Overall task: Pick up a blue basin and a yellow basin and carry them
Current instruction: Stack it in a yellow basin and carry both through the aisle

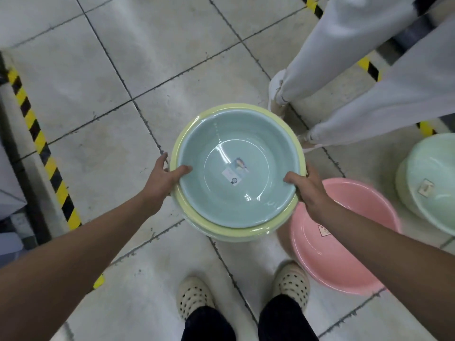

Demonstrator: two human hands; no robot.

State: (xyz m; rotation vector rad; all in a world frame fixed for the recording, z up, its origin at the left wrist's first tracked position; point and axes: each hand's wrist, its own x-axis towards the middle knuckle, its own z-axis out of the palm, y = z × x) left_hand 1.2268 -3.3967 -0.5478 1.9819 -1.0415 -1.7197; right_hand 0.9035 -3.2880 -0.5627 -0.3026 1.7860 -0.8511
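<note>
A pale blue basin with a small label on its bottom is nested inside a slightly larger yellow basin, whose rim shows all around it. Both are held up above the tiled floor in front of me. My left hand grips the stacked rims on the left side, thumb hooked inside the blue basin. On the opposite side my right hand clasps the rims the same way, thumb inside.
A pink basin lies on the floor at the right, under my right forearm. A mint green basin sits at the far right. Another person's legs in white trousers stand just beyond. Yellow-black hazard tape runs along the left.
</note>
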